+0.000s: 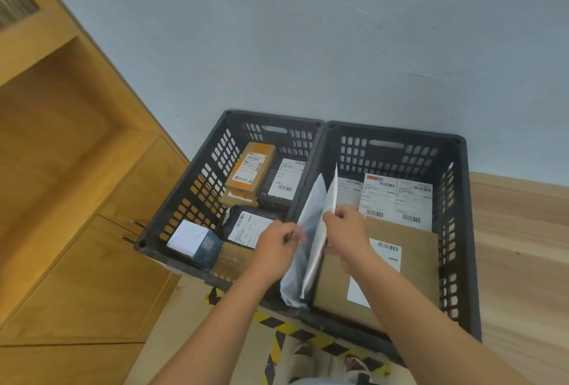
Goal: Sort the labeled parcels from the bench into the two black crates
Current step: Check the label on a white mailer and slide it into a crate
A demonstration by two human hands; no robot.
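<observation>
Both forearms reach in from six o'clock, side by side, over the seam where the two black crates meet. The left hand (275,244) is turned on its edge, its fingers curled and pinching the side of a grey envelope (295,277). The right hand (349,229), just beside it, arches over a white envelope (329,196), fingers bent over the top edge and thumb pressed to the near face.

These two envelopes stand on end, leaning together against the nine o'clock wall of the right crate (462,230). In that crate one flat brown envelope (409,249) also lies toward six o'clock, and white labelled parcels (397,200) lie flat at twelve; I count three labels there but cannot tell how many parcels.

The left crate (184,187) holds five parcels that I can count: an orange box (254,166) at twelve, a small brown box (238,200) under it, a black box (283,178) at two, a dark bag (246,224) in the middle, and a white-and-blue box (194,243) at seven.

Yellow-and-black tape (277,341) marks the floor at six o'clock.
</observation>
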